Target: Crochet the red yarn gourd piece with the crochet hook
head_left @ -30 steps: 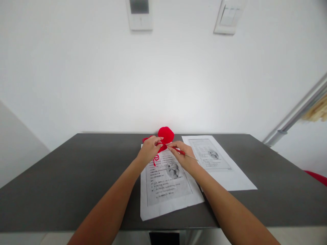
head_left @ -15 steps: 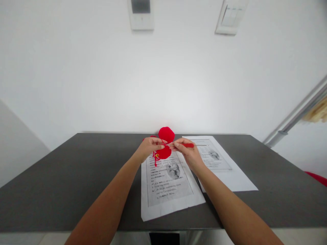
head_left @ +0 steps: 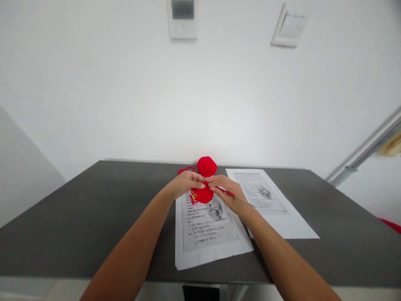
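Over the far middle of the dark table [head_left: 78,217], my left hand [head_left: 184,184] pinches a small red crocheted piece [head_left: 203,195] with red yarn looped round its fingers. Meeting it from the right, my right hand [head_left: 227,192] grips a red-handled crochet hook [head_left: 233,195], whose metal end points right and down. A red ball of yarn [head_left: 206,166] sits on the table just behind both hands. A small yellow marker hangs at the piece's left edge.
Two printed sheets lie on the table: one under my hands [head_left: 209,234], one to the right [head_left: 272,205]. A white wall rises behind, with a wall panel [head_left: 182,19] and a switch plate [head_left: 291,27]. A metal rail [head_left: 363,152] slants at the right.
The hook has swung from level, pointing right, to slanting down and right, as it did a second ago. My hands sit slightly lower and the view has shifted a little.
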Demonstrator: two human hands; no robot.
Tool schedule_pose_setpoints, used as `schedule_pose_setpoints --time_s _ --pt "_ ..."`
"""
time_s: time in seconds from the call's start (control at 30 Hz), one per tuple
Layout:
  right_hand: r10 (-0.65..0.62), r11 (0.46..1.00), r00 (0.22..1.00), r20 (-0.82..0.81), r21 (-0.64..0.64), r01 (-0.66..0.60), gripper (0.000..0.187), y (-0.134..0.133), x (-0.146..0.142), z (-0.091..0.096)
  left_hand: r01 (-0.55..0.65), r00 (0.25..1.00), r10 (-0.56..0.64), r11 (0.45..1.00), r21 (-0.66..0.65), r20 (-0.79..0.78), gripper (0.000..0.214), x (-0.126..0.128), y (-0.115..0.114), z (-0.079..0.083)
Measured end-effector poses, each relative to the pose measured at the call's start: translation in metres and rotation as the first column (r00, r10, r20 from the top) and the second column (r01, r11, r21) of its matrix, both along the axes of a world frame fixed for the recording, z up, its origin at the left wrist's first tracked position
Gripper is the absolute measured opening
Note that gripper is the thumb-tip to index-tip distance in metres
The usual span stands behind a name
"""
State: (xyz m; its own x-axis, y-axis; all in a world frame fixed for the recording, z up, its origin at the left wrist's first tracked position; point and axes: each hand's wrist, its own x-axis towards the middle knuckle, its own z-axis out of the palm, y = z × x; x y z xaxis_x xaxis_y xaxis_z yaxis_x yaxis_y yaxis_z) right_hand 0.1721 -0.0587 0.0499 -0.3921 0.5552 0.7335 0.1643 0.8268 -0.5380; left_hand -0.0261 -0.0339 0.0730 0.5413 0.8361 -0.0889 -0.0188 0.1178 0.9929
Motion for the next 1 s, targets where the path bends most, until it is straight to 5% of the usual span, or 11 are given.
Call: schedule_pose_setpoints --time_s 0.2,0.33,0.6,1.0 --pt "-0.084 0.982 0.984 -0.157 -0.183 0.055 0.009 0.002 0.001 0.0 -0.116 0.976 0.149 0.973 0.201 -0.16 0.027 0.004 0.002 -0.002" --pt "-0.102 0.968 0.969 -0.223 -0.248 0.045 0.009 0.001 -0.002 0.001 -0.162 0.985 0.172 0.961 0.224 -0.027 0.033 0.007 0.001 -0.002" --pt "-0.127 0.979 0.956 -0.263 -0.191 0.078 0.006 0.0 -0.005 0.0 -0.183 0.971 0.171 0.981 0.063 0.166 0.052 0.022 -0.007 -0.004" --pt "-0.166 0.981 0.966 -0.197 -0.134 0.141 0.007 0.001 -0.01 -0.006 -0.266 0.954 0.24 0.953 0.142 0.179 0.053 0.029 -0.009 -0.006"
